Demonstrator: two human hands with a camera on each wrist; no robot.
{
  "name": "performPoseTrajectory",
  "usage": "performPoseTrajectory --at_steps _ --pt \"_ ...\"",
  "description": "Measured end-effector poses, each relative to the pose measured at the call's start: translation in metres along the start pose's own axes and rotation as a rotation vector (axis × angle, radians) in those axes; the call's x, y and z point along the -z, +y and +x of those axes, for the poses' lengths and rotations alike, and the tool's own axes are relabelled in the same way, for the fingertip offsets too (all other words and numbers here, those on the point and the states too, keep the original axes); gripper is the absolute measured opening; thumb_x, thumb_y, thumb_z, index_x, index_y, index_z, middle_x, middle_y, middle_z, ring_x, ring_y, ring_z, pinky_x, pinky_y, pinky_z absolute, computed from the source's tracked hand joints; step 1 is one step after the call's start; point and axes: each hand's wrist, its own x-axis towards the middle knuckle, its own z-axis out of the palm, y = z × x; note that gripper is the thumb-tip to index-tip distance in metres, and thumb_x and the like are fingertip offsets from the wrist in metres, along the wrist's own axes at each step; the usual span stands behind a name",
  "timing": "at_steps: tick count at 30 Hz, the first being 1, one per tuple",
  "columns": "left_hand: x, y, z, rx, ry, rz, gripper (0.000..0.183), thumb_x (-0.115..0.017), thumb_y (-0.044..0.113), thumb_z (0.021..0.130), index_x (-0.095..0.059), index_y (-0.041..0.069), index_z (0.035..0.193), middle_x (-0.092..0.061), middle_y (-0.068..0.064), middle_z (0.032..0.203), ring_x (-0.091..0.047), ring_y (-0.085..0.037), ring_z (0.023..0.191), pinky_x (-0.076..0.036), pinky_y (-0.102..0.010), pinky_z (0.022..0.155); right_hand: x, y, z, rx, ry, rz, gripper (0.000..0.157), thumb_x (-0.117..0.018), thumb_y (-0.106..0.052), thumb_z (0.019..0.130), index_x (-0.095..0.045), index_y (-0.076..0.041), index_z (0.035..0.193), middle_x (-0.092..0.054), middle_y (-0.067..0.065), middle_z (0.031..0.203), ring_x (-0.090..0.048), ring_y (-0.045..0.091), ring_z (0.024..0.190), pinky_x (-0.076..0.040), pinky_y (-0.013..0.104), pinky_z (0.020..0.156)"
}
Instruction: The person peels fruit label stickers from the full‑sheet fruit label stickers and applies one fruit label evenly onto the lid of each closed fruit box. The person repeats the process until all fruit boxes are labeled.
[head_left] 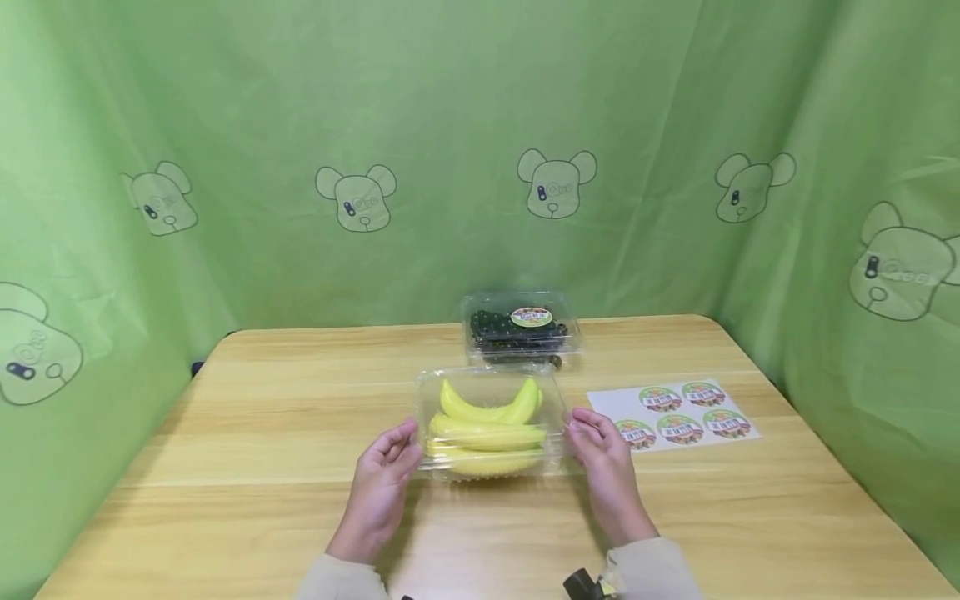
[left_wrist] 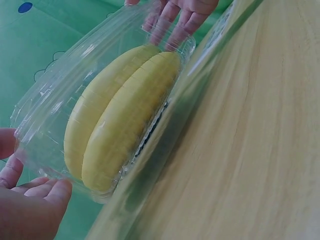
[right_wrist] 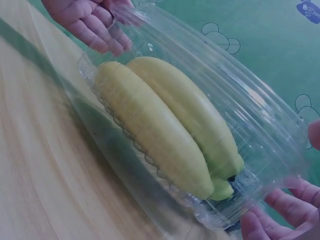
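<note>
Between my two hands is a clear plastic clamshell box (head_left: 429,392) holding several yellow bananas (head_left: 487,435), some with green ends. My left hand (head_left: 381,487) grips its left end, the thumb (left_wrist: 7,144) on the upper side and fingers curled at the lower edge. At the opposite end, my right hand (head_left: 606,467) pinches the rim between thumb and fingers (right_wrist: 287,205). The box's ribbed base is close over the wooden table (head_left: 255,433), and its lid lies over the bananas.
Farther back stands another clear box (head_left: 474,308) of dark fruit with a round label (head_left: 531,317) on its lid. Right of my right hand lies a white sheet (head_left: 611,402) bearing several round stickers (head_left: 681,429). Green curtains (head_left: 450,83) surround the table.
</note>
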Motion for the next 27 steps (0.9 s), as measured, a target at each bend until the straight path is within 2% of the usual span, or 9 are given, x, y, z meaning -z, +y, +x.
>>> performPoseTrajectory --at_steps 8,22,27 --pt "0.001 -0.006 0.003 0.011 0.003 0.015 0.046 -0.052 -0.009 0.092 -0.035 -0.016 0.135 -0.031 -0.026 0.149 -0.025 -0.035 0.141 -0.038 -0.024 0.105 0.002 0.001 0.001 -0.003 0.014 0.024 0.041 -0.049 -0.004 0.098 -0.035 0.009 0.134 -0.056 0.008 0.121 -0.058 0.006 0.099 -0.047 0.022 0.090" --pt "0.000 -0.011 0.003 0.031 0.022 0.035 0.042 -0.049 -0.012 0.092 -0.037 -0.018 0.132 -0.031 -0.027 0.149 -0.026 -0.037 0.141 -0.040 -0.023 0.103 0.002 0.003 0.003 -0.010 0.031 0.034 0.040 -0.050 -0.001 0.096 -0.037 0.009 0.132 -0.054 0.005 0.115 -0.055 0.007 0.098 -0.047 0.021 0.090" --pt "0.000 -0.013 0.003 0.042 0.019 0.043 0.039 -0.049 -0.012 0.092 -0.039 -0.018 0.129 -0.029 -0.027 0.151 -0.026 -0.037 0.141 -0.040 -0.022 0.103 0.002 0.005 0.002 -0.019 0.046 0.042 0.040 -0.049 0.000 0.095 -0.036 0.009 0.132 -0.053 0.006 0.116 -0.056 0.006 0.098 -0.047 0.025 0.093"
